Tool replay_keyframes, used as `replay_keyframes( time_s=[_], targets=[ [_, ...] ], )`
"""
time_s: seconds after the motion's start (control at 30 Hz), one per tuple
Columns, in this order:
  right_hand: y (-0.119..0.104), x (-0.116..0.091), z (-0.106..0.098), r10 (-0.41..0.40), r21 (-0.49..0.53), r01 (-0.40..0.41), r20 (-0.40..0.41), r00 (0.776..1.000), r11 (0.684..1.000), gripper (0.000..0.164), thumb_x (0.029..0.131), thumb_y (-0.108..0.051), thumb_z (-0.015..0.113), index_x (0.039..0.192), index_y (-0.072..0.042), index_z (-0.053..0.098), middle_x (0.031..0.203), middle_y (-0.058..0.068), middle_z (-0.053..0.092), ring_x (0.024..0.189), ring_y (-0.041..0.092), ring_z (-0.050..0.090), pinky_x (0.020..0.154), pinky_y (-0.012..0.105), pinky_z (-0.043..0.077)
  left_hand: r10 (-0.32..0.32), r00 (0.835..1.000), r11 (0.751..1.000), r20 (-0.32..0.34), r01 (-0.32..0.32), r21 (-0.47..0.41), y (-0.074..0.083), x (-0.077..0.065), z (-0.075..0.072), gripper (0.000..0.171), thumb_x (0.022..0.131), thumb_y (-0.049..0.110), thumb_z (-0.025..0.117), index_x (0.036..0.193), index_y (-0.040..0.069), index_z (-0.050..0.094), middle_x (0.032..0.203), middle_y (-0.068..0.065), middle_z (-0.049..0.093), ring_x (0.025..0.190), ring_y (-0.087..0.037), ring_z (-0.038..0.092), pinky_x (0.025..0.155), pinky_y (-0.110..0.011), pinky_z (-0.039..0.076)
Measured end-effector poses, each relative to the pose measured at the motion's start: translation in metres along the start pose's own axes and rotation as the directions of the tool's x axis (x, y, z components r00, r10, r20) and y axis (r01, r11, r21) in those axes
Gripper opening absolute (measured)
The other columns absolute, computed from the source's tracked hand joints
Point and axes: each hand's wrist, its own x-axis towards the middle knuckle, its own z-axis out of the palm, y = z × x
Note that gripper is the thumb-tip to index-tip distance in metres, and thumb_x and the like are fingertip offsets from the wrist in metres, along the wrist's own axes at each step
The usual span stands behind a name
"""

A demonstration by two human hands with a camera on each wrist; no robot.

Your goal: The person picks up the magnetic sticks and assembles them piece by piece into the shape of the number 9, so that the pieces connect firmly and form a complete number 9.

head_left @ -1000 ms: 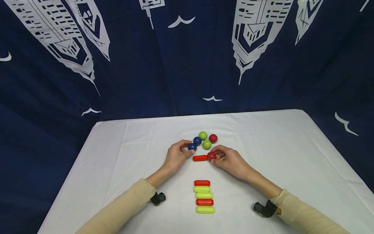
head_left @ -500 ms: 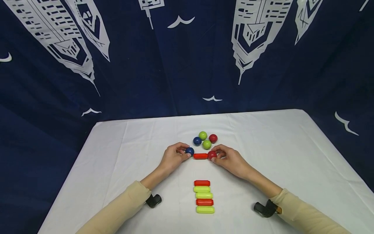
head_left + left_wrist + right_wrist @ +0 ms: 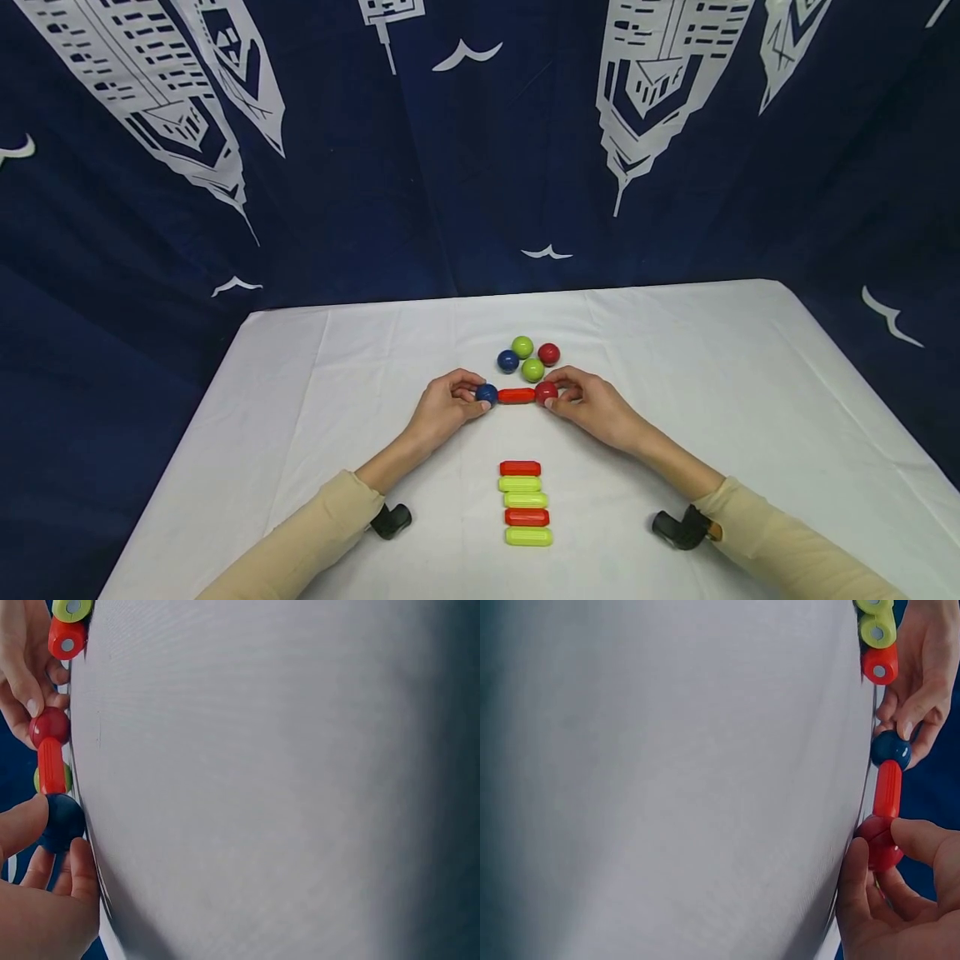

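My left hand (image 3: 444, 407) pinches a blue ball (image 3: 487, 394) between thumb and fingers. A red ball (image 3: 546, 393) is pinched the same way by my right hand (image 3: 597, 408). Between the two balls lies a red rod (image 3: 517, 396), one end at each ball, so the three form a straight row. In the left wrist view the blue ball (image 3: 63, 823) sits right at the rod's end (image 3: 51, 766). The right wrist view shows the red ball (image 3: 881, 843) against the other end, with thumb and fingertips around it.
Just behind the hands sit two green balls (image 3: 533, 370), a second blue ball (image 3: 507, 361) and another red ball (image 3: 549, 354). Nearer me, several red and yellow-green rods (image 3: 527, 500) lie side by side in a column on the white-covered table (image 3: 360, 358). A dark blue printed curtain (image 3: 480, 167) hangs behind.
My left hand has drawn the blue ball away from the other balls, toward me, and onto the red rod's left end. The right hand has shifted slightly back with the red ball and rod.
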Motion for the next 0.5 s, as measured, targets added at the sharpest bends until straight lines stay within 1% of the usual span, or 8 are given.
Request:
replay_keyframes(
  time_s=[0.13, 0.23, 0.33, 0.4, 0.43, 0.5],
  targets=[
    [0.0, 0.001, -0.001, 0.004, -0.001, -0.004, 0.004, 1.0, 1.0, 0.03, 0.091, -0.01, 0.068, 0.121, -0.007, 0.062, 0.1, 0.002, 0.065, 0.08, 0.016, 0.06, 0.075, 0.032, 0.051, -0.006, 1.0, 1.0, -0.012, 0.006, 0.022, 0.001, -0.003, 0.001, 0.033, 0.081, 0.004, 0.079, 0.112, 0.007, 0.068, 0.103, -0.005, 0.065, 0.081, -0.015, 0.056, 0.071, -0.025, 0.047],
    [0.001, 0.001, -0.002, 0.007, 0.006, -0.007, 0.01, 1.0, 1.0, 0.031, 0.091, -0.01, 0.068, 0.121, -0.007, 0.062, 0.1, 0.003, 0.065, 0.08, 0.017, 0.06, 0.075, 0.032, 0.051, 0.009, 0.999, 0.999, -0.048, -0.007, 0.039, 0.003, -0.008, 0.0, 0.035, 0.081, 0.004, 0.079, 0.113, 0.007, 0.067, 0.107, -0.006, 0.064, 0.084, -0.017, 0.057, 0.071, -0.026, 0.048],
    [0.001, 0.002, -0.001, 0.01, 0.011, -0.01, 0.009, 1.0, 1.0, 0.031, 0.091, -0.01, 0.068, 0.121, -0.008, 0.062, 0.099, 0.003, 0.066, 0.08, 0.017, 0.06, 0.075, 0.031, 0.051, 0.037, 0.994, 0.998, -0.098, -0.033, 0.045, 0.005, -0.018, 0.001, 0.032, 0.08, 0.002, 0.079, 0.109, 0.006, 0.067, 0.102, -0.008, 0.062, 0.085, -0.021, 0.056, 0.071, -0.027, 0.048],
    [0.001, 0.002, -0.001, 0.007, 0.011, -0.007, 0.007, 1.0, 1.0, 0.031, 0.09, -0.009, 0.069, 0.121, -0.007, 0.062, 0.1, 0.003, 0.065, 0.08, 0.017, 0.06, 0.075, 0.031, 0.051, 0.064, 0.991, 0.997, -0.119, -0.059, 0.049, 0.006, -0.025, 0.002, 0.028, 0.08, 0.001, 0.078, 0.105, 0.005, 0.066, 0.098, -0.01, 0.061, 0.086, -0.023, 0.055, 0.071, -0.026, 0.047],
    [0.0, 0.002, -0.001, 0.009, 0.01, -0.009, 0.005, 1.0, 1.0, 0.031, 0.09, -0.01, 0.069, 0.121, -0.007, 0.062, 0.1, 0.003, 0.065, 0.08, 0.017, 0.06, 0.075, 0.031, 0.051, 0.076, 0.99, 0.996, -0.123, -0.07, 0.051, 0.006, -0.028, 0.002, 0.027, 0.08, 0.0, 0.078, 0.103, 0.005, 0.066, 0.098, -0.01, 0.06, 0.086, -0.024, 0.055, 0.07, -0.025, 0.046],
    [0.0, 0.003, -0.001, 0.011, 0.012, -0.011, 0.006, 1.0, 1.0, 0.031, 0.09, -0.01, 0.069, 0.12, -0.007, 0.062, 0.1, 0.003, 0.066, 0.08, 0.017, 0.06, 0.075, 0.031, 0.051, 0.096, 0.99, 0.994, -0.108, -0.09, 0.059, 0.006, -0.036, 0.005, 0.025, 0.08, 0.0, 0.078, 0.101, 0.005, 0.066, 0.098, -0.01, 0.06, 0.087, -0.025, 0.055, 0.069, -0.024, 0.045]
  ],
)
